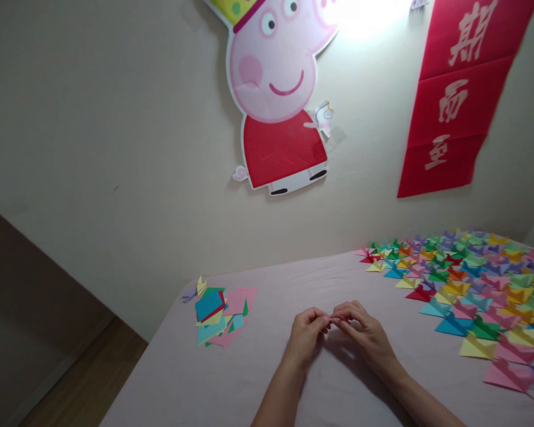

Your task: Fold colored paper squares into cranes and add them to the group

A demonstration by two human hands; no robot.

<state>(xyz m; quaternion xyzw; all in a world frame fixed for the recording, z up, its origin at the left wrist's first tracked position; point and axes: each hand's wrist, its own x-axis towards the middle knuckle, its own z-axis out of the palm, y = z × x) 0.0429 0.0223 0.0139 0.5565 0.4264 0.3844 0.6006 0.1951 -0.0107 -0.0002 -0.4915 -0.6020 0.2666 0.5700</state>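
Both of my hands meet over the middle of the pink table (258, 367). My left hand (306, 337) and my right hand (365, 332) pinch a small red folded paper (337, 319) between their fingertips; most of it is hidden by the fingers. A loose pile of coloured paper squares (220, 314) lies to the left of my hands. To the right, several folded paper figures (471, 284) in many colours are laid out in rows.
A small folded yellow and purple piece (196, 289) sits beside the pile near the table's far left corner. A cartoon pig cutout (280, 101) and a red banner (458, 95) hang on the wall behind. Wooden floor (84, 385) shows at the left.
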